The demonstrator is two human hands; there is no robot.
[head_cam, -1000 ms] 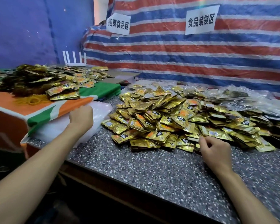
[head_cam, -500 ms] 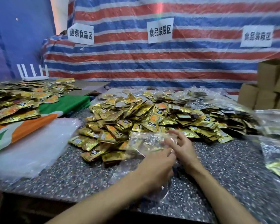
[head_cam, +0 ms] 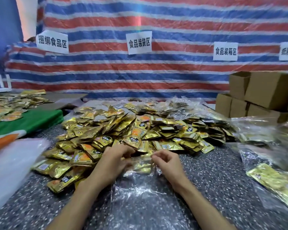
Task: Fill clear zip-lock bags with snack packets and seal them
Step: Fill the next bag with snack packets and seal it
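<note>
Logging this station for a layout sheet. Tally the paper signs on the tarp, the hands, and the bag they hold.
Paper signs: 4, the rightmost cut by the frame edge
Hands: 2, left hand and right hand
Clear bag: 1
Total: 7

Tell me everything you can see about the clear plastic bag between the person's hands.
The clear bag is thin, crinkled, glossy plastic, lying flat on the speckled table with its mouth toward the gold packet pile. The left hand and right hand pinch its mouth on either side. A few gold packets show through its upper part; the count is unclear. Its lower part looks empty.
</note>
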